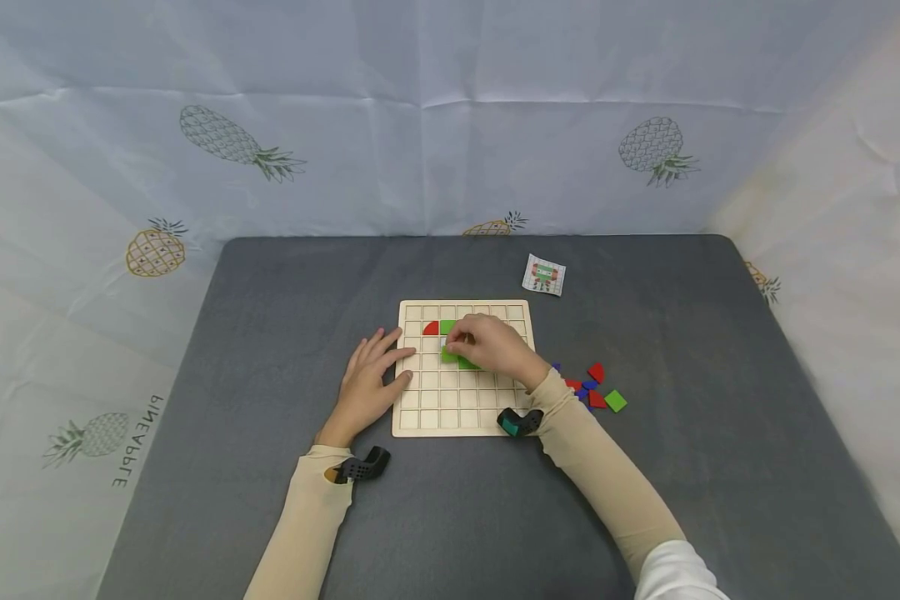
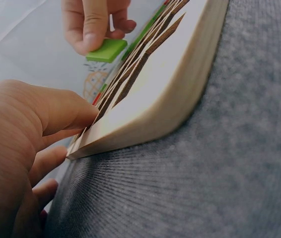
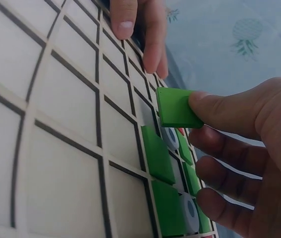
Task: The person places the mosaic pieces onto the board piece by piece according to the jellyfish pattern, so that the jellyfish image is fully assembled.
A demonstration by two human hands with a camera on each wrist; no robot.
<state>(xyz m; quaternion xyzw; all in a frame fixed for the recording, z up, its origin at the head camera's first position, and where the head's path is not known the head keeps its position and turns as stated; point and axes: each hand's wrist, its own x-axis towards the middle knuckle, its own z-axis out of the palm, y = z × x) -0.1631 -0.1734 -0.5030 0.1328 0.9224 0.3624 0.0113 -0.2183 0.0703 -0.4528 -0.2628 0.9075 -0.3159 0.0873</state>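
A pale wooden grid board (image 1: 427, 423) lies on the dark table. My right hand (image 1: 495, 343) pinches a green square tile (image 3: 176, 107) between thumb and fingers, held just above the grid. Below it in the right wrist view, more green square tiles (image 3: 158, 154) sit in the cells, along with pale tiles bearing a ring mark (image 3: 190, 214). A red quarter-round tile (image 1: 431, 328) occupies a cell near the board's upper left. My left hand (image 1: 363, 387) rests at the board's left edge, fingers spread and fingertips touching the rim. The right hand hides part of the tiles in the head view.
To the right of the board is a loose pile with red quarter-round tiles (image 1: 596, 372), blue pieces (image 1: 589, 385) and a green square tile (image 1: 616, 401). A small printed pattern card (image 1: 543, 275) lies behind the board. Pineapple-print cloth (image 1: 435, 167) hangs behind the table.
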